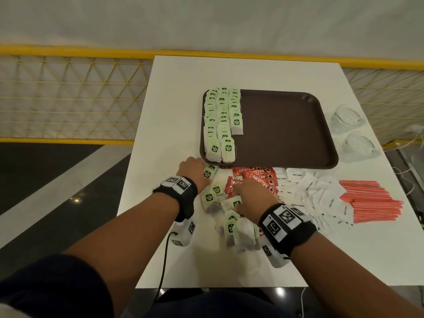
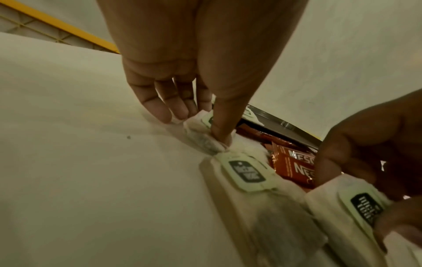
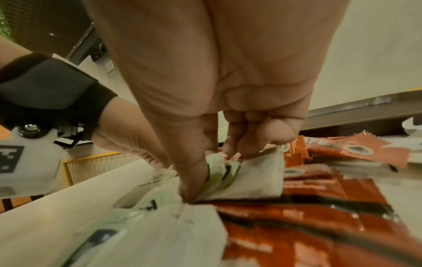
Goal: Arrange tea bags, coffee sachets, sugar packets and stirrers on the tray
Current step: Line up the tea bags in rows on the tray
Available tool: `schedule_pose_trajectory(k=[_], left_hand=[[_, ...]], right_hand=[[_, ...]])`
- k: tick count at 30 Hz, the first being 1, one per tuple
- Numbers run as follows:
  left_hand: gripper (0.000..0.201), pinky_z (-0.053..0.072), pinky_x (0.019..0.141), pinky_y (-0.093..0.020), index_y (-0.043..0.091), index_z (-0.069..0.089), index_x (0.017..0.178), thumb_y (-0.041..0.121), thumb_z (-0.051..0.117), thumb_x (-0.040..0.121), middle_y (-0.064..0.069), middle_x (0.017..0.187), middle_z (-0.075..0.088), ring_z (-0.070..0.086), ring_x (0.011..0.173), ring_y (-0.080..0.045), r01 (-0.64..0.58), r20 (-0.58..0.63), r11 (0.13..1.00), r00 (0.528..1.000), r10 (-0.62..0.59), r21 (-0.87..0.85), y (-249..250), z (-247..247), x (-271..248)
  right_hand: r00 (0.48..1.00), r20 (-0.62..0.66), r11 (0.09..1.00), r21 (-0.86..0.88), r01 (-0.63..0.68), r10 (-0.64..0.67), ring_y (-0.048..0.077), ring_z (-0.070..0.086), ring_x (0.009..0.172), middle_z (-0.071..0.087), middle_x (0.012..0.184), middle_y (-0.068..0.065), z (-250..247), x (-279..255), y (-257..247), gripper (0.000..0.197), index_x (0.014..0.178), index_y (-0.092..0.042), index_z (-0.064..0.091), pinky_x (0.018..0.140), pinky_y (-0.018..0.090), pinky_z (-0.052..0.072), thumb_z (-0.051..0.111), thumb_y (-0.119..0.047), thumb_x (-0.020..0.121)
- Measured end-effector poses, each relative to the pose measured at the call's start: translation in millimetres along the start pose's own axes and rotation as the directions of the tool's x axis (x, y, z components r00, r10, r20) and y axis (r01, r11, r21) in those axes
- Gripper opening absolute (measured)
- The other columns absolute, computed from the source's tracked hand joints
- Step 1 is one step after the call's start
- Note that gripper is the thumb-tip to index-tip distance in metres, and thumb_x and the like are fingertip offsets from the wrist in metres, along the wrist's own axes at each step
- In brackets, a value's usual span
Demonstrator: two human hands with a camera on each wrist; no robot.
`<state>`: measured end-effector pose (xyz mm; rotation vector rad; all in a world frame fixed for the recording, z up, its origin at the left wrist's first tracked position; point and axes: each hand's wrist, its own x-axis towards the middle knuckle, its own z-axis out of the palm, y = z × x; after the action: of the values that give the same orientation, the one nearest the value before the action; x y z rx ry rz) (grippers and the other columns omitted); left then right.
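Note:
Rows of green-tagged tea bags (image 1: 220, 120) cover the left part of the brown tray (image 1: 286, 134). My left hand (image 1: 195, 167) is at the tray's front-left corner and pinches one tea bag (image 2: 200, 131) between thumb and fingers (image 2: 180, 108) on the table. My right hand (image 1: 245, 193) pinches another tea bag (image 3: 255, 173) lying on the red coffee sachets (image 1: 259, 177). More loose tea bags (image 1: 234, 228) lie under my right wrist. White sugar packets (image 1: 319, 193) and red stirrers (image 1: 371, 200) lie to the right.
Two clear glass cups (image 1: 347, 118) (image 1: 359, 145) stand right of the tray, near the white table's (image 1: 252, 267) right edge. A yellow mesh railing (image 1: 68, 92) runs behind and left of the table. The tray's right half is bare.

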<state>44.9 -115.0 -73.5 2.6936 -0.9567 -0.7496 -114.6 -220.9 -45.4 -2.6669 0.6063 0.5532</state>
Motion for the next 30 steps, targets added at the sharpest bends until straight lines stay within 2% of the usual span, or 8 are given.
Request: schedule_pose_trajectory(k=[5, 10, 12, 17, 20, 23, 26, 30], left_hand=[[0.038, 0.043, 0.077, -0.032, 0.011, 0.05, 0.113, 0.019, 0.074, 0.083, -0.01, 0.112, 0.06, 0.058, 0.098, -0.027, -0.006, 0.015, 0.987, 1.0, 0.009, -0.16, -7, 1, -8], [0.022, 0.037, 0.069, -0.027, 0.018, 0.053, 0.094, 0.023, 0.072, 0.086, -0.003, 0.094, 0.061, 0.057, 0.087, -0.022, 0.002, 0.03, 0.954, 1.0, 0.007, -0.3, -20, -3, -16], [0.016, 0.036, 0.072, -0.026, 0.016, 0.058, 0.1, 0.027, 0.065, 0.092, -0.003, 0.097, 0.061, 0.054, 0.088, -0.02, -0.03, 0.041, 0.946, 0.998, 0.045, -0.323, -22, -6, -20], [0.032, 0.038, 0.083, -0.027, 0.011, 0.054, 0.126, 0.03, 0.049, 0.101, -0.009, 0.122, 0.061, 0.052, 0.098, -0.018, -0.095, 0.08, 0.903, 0.987, 0.141, -0.419, -10, -21, -25], [0.028, 0.05, 0.093, -0.039, 0.013, 0.052, 0.126, 0.025, 0.049, 0.101, -0.009, 0.125, 0.06, 0.058, 0.107, -0.024, -0.103, 0.122, 0.787, 0.968, 0.221, -0.608, 10, -31, -28], [0.014, 0.057, 0.088, -0.047, 0.013, 0.053, 0.11, 0.021, 0.052, 0.1, -0.013, 0.115, 0.06, 0.064, 0.103, -0.029, -0.025, 0.197, 0.646, 0.943, 0.269, -0.763, 28, -39, -29], [0.013, 0.06, 0.07, -0.035, 0.016, 0.05, 0.102, 0.019, 0.06, 0.096, -0.012, 0.105, 0.058, 0.067, 0.088, -0.022, 0.042, 0.237, 0.543, 0.926, 0.294, -0.839, 37, -45, -26], [0.027, 0.059, 0.071, -0.031, 0.015, 0.05, 0.103, 0.009, 0.071, 0.087, -0.014, 0.103, 0.064, 0.07, 0.087, -0.021, 0.007, 0.196, 0.501, 0.925, 0.326, -0.865, 34, -46, -17]], right_hand=[[0.999, -0.049, 1.0, 0.014, 0.005, -0.004, 0.018, 0.049, 0.105, 0.051, 0.109, 0.0, -1, -5, 2, 0.023, 0.105, -0.023, 0.063, 0.091, 0.029, 0.045, 0.07, -0.03, 0.084], [0.995, -0.093, 0.993, 0.112, 0.031, -0.02, 0.015, 0.055, 0.094, 0.061, 0.099, -0.004, -11, -11, 3, 0.011, 0.098, -0.021, 0.066, 0.084, 0.029, 0.049, 0.066, -0.023, 0.087], [0.997, -0.082, 0.982, 0.187, 0.032, -0.017, 0.014, 0.059, 0.087, 0.064, 0.094, -0.005, -16, -12, 6, 0.008, 0.097, -0.019, 0.065, 0.078, 0.027, 0.049, 0.064, -0.021, 0.089], [0.998, -0.064, 0.933, 0.36, 0.029, -0.006, 0.007, 0.057, 0.079, 0.063, 0.093, -0.011, -35, -8, 13, 0.017, 0.104, -0.021, 0.065, 0.075, 0.026, 0.048, 0.068, -0.026, 0.088], [0.998, -0.042, 0.887, 0.458, 0.058, -0.044, 0.007, 0.062, 0.073, 0.067, 0.087, -0.01, -52, -4, 8, 0.013, 0.095, -0.024, 0.067, 0.068, 0.024, 0.052, 0.073, -0.024, 0.085], [0.997, -0.032, 0.874, 0.479, 0.082, -0.076, 0.013, 0.066, 0.075, 0.071, 0.088, -0.004, -68, 1, 2, 0.018, 0.096, -0.021, 0.066, 0.067, 0.026, 0.054, 0.077, -0.022, 0.081], [0.995, -0.061, 0.858, 0.503, 0.1, -0.08, 0.015, 0.064, 0.068, 0.072, 0.084, 0.003, -79, 9, 4, 0.026, 0.097, -0.02, 0.063, 0.069, 0.035, 0.056, 0.08, -0.02, 0.078], [0.996, -0.068, 0.807, 0.584, 0.09, -0.061, 0.028, 0.069, 0.071, 0.072, 0.081, 0.013, -86, 18, 13, 0.034, 0.097, -0.017, 0.059, 0.069, 0.04, 0.057, 0.083, -0.019, 0.074]])
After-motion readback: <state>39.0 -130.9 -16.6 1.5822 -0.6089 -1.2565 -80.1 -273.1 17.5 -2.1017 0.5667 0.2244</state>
